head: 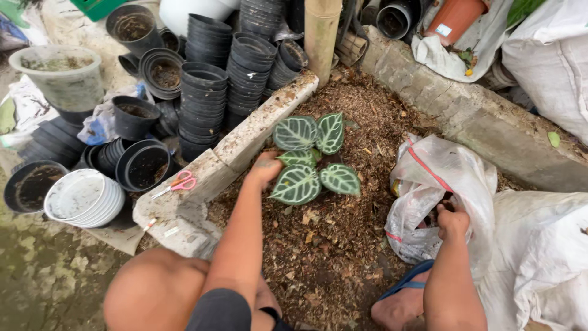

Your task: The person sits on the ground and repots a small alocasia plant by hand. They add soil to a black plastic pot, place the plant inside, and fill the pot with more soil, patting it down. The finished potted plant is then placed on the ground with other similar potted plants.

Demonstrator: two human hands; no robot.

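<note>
My left hand (264, 168) is closed around the base of a small plant (309, 156) with dark green, white-veined leaves. The plant stands over a bed of brown bark mix (331, 239). My right hand (452, 222) reaches into the mouth of a translucent plastic bag (441, 184) with a red stripe, fingers curled inside it; what they hold is hidden. A blue sandal (407, 279) and my knees show at the bottom.
A concrete kerb (233, 150) borders the bed on the left, with pink-handled scissors (177, 182) lying on it. Stacks of black plastic pots (202, 98) and white saucers (82, 197) stand beyond. White sacks (539, 257) lie to the right, and a bamboo post (321, 30) rises behind.
</note>
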